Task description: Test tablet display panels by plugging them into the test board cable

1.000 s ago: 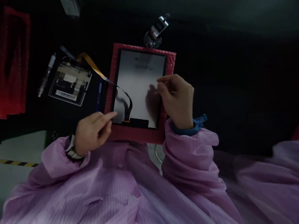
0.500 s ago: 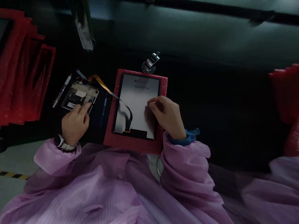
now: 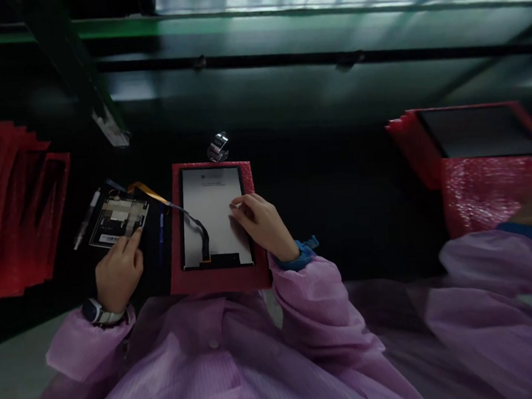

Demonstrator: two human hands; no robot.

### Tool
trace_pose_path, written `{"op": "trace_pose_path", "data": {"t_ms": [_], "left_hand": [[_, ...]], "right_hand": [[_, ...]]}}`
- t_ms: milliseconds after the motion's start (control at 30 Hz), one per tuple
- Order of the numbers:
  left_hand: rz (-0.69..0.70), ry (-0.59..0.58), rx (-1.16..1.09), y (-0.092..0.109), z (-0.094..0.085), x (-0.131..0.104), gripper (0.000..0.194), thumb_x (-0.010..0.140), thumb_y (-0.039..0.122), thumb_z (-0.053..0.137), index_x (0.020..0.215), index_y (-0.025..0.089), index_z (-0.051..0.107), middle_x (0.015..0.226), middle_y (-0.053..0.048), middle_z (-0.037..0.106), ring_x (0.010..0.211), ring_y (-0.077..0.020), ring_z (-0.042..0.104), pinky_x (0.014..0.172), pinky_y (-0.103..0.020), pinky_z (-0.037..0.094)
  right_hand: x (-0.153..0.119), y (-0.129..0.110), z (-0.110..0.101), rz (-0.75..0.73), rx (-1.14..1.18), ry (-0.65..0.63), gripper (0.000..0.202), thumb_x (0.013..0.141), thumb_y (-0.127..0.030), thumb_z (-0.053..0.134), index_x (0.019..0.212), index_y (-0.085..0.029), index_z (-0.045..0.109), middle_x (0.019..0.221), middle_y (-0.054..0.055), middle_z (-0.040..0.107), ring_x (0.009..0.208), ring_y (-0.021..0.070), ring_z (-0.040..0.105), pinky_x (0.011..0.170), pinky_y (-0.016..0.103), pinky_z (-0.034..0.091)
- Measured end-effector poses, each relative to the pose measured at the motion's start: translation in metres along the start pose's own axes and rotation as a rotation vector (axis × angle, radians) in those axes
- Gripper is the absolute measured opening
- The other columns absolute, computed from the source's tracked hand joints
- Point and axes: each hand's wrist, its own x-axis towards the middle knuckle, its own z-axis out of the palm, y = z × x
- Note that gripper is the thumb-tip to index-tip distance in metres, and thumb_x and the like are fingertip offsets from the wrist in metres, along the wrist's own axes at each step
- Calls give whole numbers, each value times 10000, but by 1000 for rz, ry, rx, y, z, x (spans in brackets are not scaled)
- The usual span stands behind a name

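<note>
My left hand (image 3: 120,270) rests at the lower edge of a small circuit board (image 3: 120,214), its index finger stretched onto the board. An orange flat cable (image 3: 149,192) leads from the board into a dark ribbon cable (image 3: 197,221), which joins the bottom of a display panel (image 3: 209,206). The panel lies with its pale face up on a red bubble-wrap pouch (image 3: 217,282). Over the panel's right side is my right hand (image 3: 268,223), thumb and fingertips pinched together. Whatever may be between those fingertips is too small to make out.
Left of the board lies a white pen (image 3: 87,219); a blue pen (image 3: 161,234) lies to its right. A shiny metal object (image 3: 218,147) stands behind the panel. Red pouches (image 3: 17,223) are stacked at left, more pouches (image 3: 470,191) at right, near another person's sleeve (image 3: 502,262).
The view has levelled and swung, so the bench things appear further left and lower. Both hands keep nearly the same place on board and panel. Another person's hand now shows at right.
</note>
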Motion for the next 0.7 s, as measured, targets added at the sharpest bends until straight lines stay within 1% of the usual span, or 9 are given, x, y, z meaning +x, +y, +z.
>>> {"op": "trace_pose_path", "data": {"t_ms": [133, 233, 333, 400, 433, 467, 567, 633, 700], "left_hand": [[41, 58, -8, -5, 6, 0, 418, 986, 160, 439, 1322, 129, 685, 889, -61, 689, 708, -193, 611, 605, -323, 388], [62, 162, -103, -12, 6, 3, 351, 985, 153, 484, 1247, 121, 715, 882, -56, 678, 693, -176, 606, 584, -304, 399], [80, 372, -339, -7, -4, 6, 278, 979, 120, 526, 1171, 130, 726, 971, -81, 671, 818, -166, 644, 719, -256, 488], [118, 439, -516, 10, -13, 4, 287, 979, 92, 518, 1196, 153, 697, 1055, -89, 678, 946, -168, 663, 878, -262, 515], [137, 409, -586, 23, -17, 2, 296, 983, 91, 508, 1214, 166, 676, 1092, -85, 684, 996, -169, 666, 929, -271, 514], [145, 339, -630, 36, -20, 0, 285, 989, 109, 503, 1216, 175, 662, 1127, -82, 689, 1045, -175, 666, 960, -282, 514], [81, 127, -624, 72, -20, -4, 211, 1001, 221, 514, 1149, 177, 658, 1209, -98, 685, 1142, -232, 651, 992, -361, 527], [19, 40, -617, 82, -17, -1, 218, 1003, 303, 510, 1097, 176, 660, 1198, -112, 695, 1138, -274, 654, 974, -426, 544], [-40, -33, -666, 80, -16, 5, 270, 997, 371, 503, 1100, 176, 658, 1163, -120, 710, 1095, -292, 674, 956, -472, 558]], "right_hand": [[-15, -1, 2, 58, 5, 86, 269, 949, -310, 533, 1126, -151, 657, 980, 92, 611, 767, 174, 580, 784, 327, 520], [-36, -5, 11, 96, -33, 135, 332, 942, -317, 529, 1195, -137, 648, 1087, 137, 624, 927, 240, 610, 904, 412, 534], [-54, -11, 26, 119, -64, 200, 362, 954, -331, 526, 1235, -139, 650, 1193, 159, 629, 1095, 293, 582, 997, 473, 513], [-61, -15, 37, 132, -72, 254, 380, 961, -331, 518, 1267, -141, 643, 1278, 164, 618, 1162, 305, 555, 1044, 495, 492], [-64, -17, 42, 139, -73, 278, 402, 960, -330, 518, 1293, -137, 632, 1321, 166, 608, 1187, 310, 543, 1066, 505, 478], [-66, -19, 48, 147, -70, 298, 435, 956, -331, 519, 1326, -125, 614, 1362, 170, 596, 1210, 316, 529, 1087, 517, 463], [-68, -27, 60, 191, -22, 330, 566, 935, -349, 521, 1433, -80, 533, 1461, 180, 547, 1266, 335, 485, 1133, 553, 416], [-68, -31, 61, 252, 44, 314, 639, 900, -365, 546, 1470, -80, 495, 1521, 176, 495, 1305, 348, 452, 1148, 586, 385], [-66, -33, 55, 328, 163, 275, 685, 851, -387, 585, 1465, -98, 498, 1525, 171, 487, 1341, 350, 427, 1167, 593, 359]]}}
